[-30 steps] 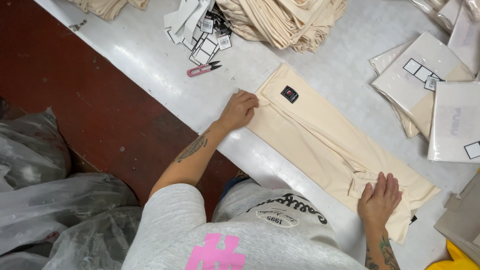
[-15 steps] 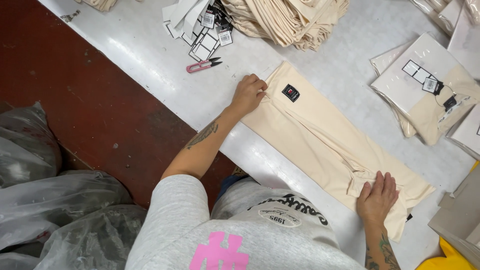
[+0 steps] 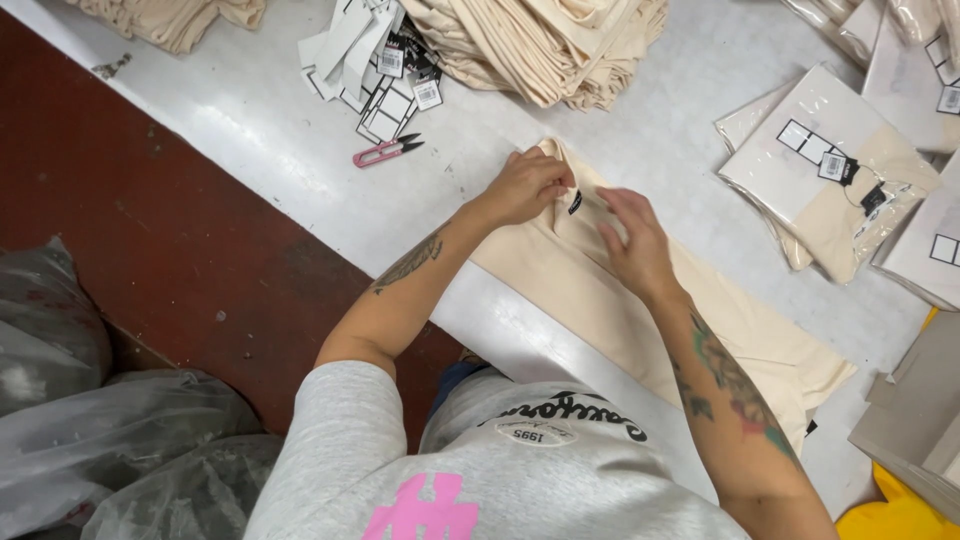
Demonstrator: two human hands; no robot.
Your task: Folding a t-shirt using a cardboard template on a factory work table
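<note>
Near the frame's centre, my left hand (image 3: 525, 185) pinches the upper-left end of the cream folded garment (image 3: 640, 300), by its small black label (image 3: 575, 203); my right hand (image 3: 632, 243), fingers loosely spread, presses the cloth just beside. The garment's long axis runs toward lower right. Pink snips (image 3: 385, 151) lie upper left, apart.

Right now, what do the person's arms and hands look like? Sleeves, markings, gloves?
Both hands bare: left hand, right hand. No gloves or rings that I can make out. Short grey T-shirt sleeves leave the forearms uncovered. Dark tattoo on the left forearm; larger multicoloured tattoos on the right forearm.
</note>
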